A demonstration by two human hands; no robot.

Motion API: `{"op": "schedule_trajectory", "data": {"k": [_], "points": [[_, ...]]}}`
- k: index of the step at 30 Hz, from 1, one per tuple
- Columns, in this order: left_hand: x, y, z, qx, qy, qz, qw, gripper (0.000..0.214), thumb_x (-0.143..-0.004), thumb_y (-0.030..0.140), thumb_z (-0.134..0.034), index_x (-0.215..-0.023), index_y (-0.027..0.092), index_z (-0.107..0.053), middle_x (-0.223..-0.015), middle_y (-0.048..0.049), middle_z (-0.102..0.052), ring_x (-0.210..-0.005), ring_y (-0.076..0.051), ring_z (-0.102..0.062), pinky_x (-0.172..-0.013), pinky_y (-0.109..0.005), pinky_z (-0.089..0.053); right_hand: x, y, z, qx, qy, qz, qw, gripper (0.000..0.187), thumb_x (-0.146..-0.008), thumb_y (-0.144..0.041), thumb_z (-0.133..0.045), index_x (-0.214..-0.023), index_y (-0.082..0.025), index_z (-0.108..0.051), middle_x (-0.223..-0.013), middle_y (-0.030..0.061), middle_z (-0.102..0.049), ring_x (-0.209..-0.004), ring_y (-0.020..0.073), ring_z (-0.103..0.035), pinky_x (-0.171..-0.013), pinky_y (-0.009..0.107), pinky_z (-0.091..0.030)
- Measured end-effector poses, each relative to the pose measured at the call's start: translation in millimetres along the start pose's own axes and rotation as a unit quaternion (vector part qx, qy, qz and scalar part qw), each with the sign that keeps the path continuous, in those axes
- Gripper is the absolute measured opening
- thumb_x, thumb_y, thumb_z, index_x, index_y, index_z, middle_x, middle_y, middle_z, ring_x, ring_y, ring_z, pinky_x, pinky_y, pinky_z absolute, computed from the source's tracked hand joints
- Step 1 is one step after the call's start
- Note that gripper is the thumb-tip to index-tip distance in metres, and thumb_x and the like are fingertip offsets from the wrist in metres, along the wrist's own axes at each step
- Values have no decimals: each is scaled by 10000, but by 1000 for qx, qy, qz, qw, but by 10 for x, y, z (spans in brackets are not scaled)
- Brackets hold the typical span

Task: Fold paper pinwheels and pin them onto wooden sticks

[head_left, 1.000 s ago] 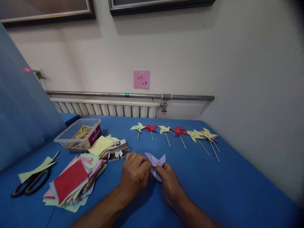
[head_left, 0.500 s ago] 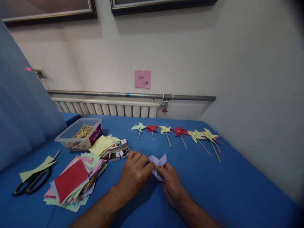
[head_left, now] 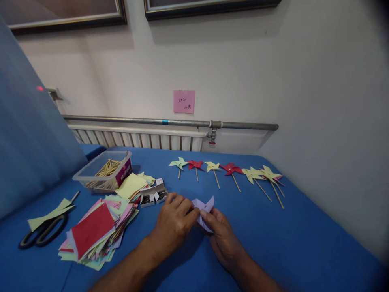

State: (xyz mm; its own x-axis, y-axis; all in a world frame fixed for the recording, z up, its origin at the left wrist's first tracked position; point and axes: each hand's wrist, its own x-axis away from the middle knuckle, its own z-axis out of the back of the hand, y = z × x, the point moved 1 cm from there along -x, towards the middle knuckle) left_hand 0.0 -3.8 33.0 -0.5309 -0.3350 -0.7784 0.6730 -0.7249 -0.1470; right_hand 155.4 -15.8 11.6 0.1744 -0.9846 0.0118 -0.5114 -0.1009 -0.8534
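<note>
My left hand (head_left: pixel 174 223) and my right hand (head_left: pixel 221 235) meet over the blue table (head_left: pixel 304 243), and both pinch a folded lilac paper piece (head_left: pixel 204 209) between fingertips. Its pointed flaps stick up above my fingers. A stack of coloured paper squares (head_left: pixel 97 229) with a red sheet on top lies left of my left hand. Two small open boxes of pins (head_left: pixel 153 196) sit just beyond my left hand.
A row of finished paper pinwheels on sticks (head_left: pixel 231 172) lies at the far side. A clear tub of wooden sticks (head_left: pixel 105 170) stands at the back left. Black scissors (head_left: pixel 42 233) and a green paper scrap (head_left: pixel 48 211) lie far left. A radiator (head_left: pixel 136 138) runs along the wall.
My hands stay closed on the lilac paper and work it slightly; more of the paper's left flap is now covered by my left fingers. The view has shifted a little.
</note>
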Motion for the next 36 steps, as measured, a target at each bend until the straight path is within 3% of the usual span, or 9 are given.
{"op": "schedule_trajectory", "data": {"k": [7,9,11,13,16,19,21,29,36], "points": [[3,54,21,32,-25,28,999,235,-1029,140,-509,-1006,204,-734,-876,-50,-713,-813,-210,-576,-820,-414,-382,-20,19,12,35,42,-3,999,285,-769,-422,-847,-910,-187,-769,-877,46,-763,-796,215,-642,-782,321,-508],[14,61,29,80,-13,69,994,262,-1013,133,-490,-1015,206,-742,-906,-65,-722,-826,-211,-585,-804,-402,-389,-49,58,67,54,52,4,997,291,-771,-418,-832,-940,-187,-773,-916,55,-783,-818,231,-664,-791,332,-520],[19,41,37,154,4,163,975,262,-1005,166,-484,-1012,202,-744,-926,-75,-726,-853,-215,-604,-804,-387,-410,-78,93,137,76,63,14,995,321,-770,-421,-829,-983,-186,-781,-932,60,-797,-839,246,-685,-809,346,-532],[16,-8,37,241,10,304,922,236,-995,253,-510,-951,198,-736,-895,-66,-718,-853,-217,-618,-795,-365,-438,-95,105,194,105,71,21,992,356,-779,-441,-822,-1023,-183,-790,-941,67,-807,-864,265,-706,-824,363,-543],[0,-74,11,403,-25,484,776,295,-911,445,-602,-790,193,-695,-751,-36,-663,-748,-202,-595,-700,-317,-438,-93,82,214,140,68,35,987,394,-794,-473,-810,-1061,-184,-797,-961,81,-814,-926,298,-725,-849,383,-552],[-33,-73,-22,551,-81,535,635,351,-763,522,-714,-734,173,-684,-678,-20,-615,-667,-167,-538,-641,-286,-395,-80,58,182,179,59,47,981,410,-783,-488,-818,-1056,-182,-807,-952,88,-817,-948,316,-728,-858,395,-555],[-52,-46,-38,594,-101,537,590,344,-669,481,-792,-737,160,-691,-682,-18,-620,-653,-148,-517,-638,-275,-379,-76,56,164,204,63,57,975,409,-769,-493,-828,-1030,-178,-817,-946,91,-820,-920,310,-723,-839,393,-554],[-31,33,-176,616,-76,563,546,285,-528,291,-876,-687,139,-695,-688,-27,-660,-650,-138,-549,-670,-270,-405,-83,70,127,216,46,49,974,318,-750,-414,-800,-969,-185,-825,-911,77,-819,-856,287,-710,-809,380,-537],[10,20,-228,593,-83,570,562,333,-568,392,-868,-670,148,-665,-610,7,-587,-568,-105,-455,-589,-260,-328,-130,76,168,245,83,43,965,285,-719,-431,-788,-885,-200,-806,-778,56,-774,-831,306,-708,-775,381,-538]]}}
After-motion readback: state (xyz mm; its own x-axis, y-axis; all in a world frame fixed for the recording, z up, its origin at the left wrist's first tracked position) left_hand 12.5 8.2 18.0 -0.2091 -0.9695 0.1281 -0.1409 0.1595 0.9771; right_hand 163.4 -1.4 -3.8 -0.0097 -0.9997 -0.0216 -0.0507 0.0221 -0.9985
